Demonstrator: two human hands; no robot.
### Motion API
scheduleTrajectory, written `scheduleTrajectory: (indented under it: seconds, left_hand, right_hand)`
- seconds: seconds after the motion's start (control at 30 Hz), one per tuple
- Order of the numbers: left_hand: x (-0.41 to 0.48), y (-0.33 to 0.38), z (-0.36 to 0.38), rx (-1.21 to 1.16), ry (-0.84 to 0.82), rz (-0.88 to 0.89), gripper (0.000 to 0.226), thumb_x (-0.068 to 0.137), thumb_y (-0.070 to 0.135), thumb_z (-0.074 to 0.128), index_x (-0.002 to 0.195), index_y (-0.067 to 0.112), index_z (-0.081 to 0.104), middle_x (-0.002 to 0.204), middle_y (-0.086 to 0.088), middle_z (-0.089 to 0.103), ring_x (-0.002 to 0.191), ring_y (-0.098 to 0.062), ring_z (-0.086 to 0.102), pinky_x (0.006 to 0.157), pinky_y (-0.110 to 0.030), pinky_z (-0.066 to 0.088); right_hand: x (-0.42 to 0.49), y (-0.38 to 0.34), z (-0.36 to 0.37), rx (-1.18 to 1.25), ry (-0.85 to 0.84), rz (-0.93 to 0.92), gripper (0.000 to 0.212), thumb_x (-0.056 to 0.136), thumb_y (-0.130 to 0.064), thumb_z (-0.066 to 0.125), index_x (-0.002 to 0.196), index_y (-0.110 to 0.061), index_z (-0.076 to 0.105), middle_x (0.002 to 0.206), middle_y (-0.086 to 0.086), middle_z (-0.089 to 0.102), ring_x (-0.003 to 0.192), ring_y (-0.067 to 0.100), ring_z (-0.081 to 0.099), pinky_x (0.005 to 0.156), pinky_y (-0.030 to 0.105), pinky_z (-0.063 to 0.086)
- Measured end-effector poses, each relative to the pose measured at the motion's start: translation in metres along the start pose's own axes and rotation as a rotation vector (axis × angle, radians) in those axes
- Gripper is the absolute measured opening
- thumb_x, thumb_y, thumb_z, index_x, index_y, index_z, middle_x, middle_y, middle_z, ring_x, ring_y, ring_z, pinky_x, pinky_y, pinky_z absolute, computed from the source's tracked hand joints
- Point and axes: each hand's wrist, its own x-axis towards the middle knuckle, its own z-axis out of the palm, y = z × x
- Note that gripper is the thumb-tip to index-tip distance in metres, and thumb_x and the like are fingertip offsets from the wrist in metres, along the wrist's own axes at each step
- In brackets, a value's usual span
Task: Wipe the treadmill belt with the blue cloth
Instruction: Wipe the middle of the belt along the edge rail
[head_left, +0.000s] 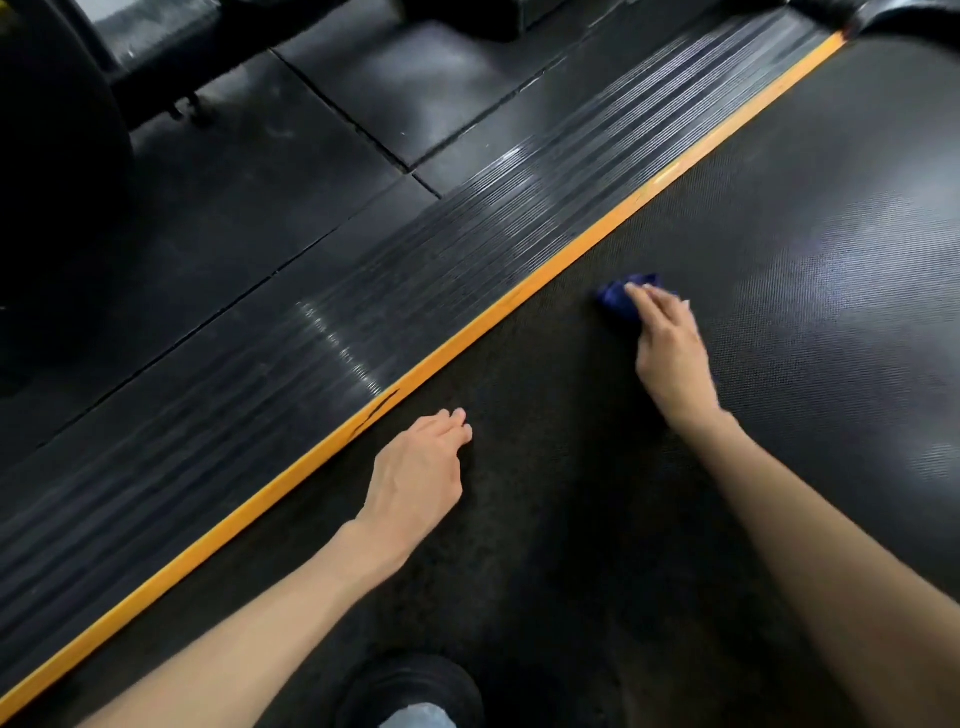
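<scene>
Head view: right hand (670, 353) atop blue cloth (615, 299).

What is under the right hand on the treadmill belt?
A blue cloth lies under the right hand, on the treadmill belt. Only its far end shows; the fingers cover the rest.

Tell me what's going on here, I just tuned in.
A person is crouched over a treadmill belt, cleaning it by hand. The right hand presses a bunched blue cloth onto the belt, a little way in from the orange strip along the belt's edge. The left hand holds nothing and sits on or just above the belt near that strip, fingers curled, probably for support. A dark shoe shows at the bottom edge. The ribbed side rail lies untouched beyond the strip.
</scene>
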Motion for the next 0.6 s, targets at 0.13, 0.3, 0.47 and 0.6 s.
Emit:
scheduleTrajectory:
  seconds: [0.13,0.3,0.47,0.6]
  left_hand:
    - [0.001,0.002,-0.007,-0.009,-0.082,-0.013,0.046,0.09,0.011,0.05,0.134,0.02,0.047,0.145,0.005,0.041,0.134,-0.009,0.036,0.106,-0.025,0.034]
    - [0.008,0.005,-0.012,-0.012,-0.04,-0.024,0.033,0.087,0.012,0.052,0.119,0.018,0.06,0.118,0.003,0.062,0.104,-0.011,0.057,0.08,-0.024,0.049]
    - [0.006,0.003,-0.009,-0.022,-0.075,-0.054,0.04,0.09,0.013,0.049,0.129,0.021,0.054,0.134,0.007,0.053,0.12,-0.01,0.05,0.092,-0.026,0.047]
    - [-0.001,-0.004,-0.006,-0.059,-0.099,-0.031,0.047,0.092,0.011,0.048,0.136,0.024,0.044,0.146,0.01,0.036,0.135,-0.006,0.033,0.107,-0.024,0.031]
  right_hand:
    - [0.027,-0.012,0.0,0.044,0.063,0.233,0.052,0.088,0.007,0.04,0.138,-0.008,0.043,0.143,0.015,0.041,0.134,0.031,0.033,0.115,0.035,0.014]
    - [-0.052,-0.078,0.032,0.094,-0.194,-0.295,0.048,0.083,0.001,0.056,0.129,-0.011,0.054,0.131,0.01,0.052,0.124,0.025,0.046,0.112,0.038,0.03]
    - [-0.005,-0.03,0.02,0.021,-0.165,-0.408,0.042,0.088,0.0,0.05,0.128,-0.011,0.056,0.128,0.011,0.056,0.12,0.026,0.048,0.112,0.039,0.027]
    - [0.045,-0.005,0.004,0.04,0.033,0.157,0.046,0.092,0.001,0.043,0.137,-0.01,0.047,0.137,0.012,0.047,0.128,0.029,0.039,0.112,0.037,0.026]
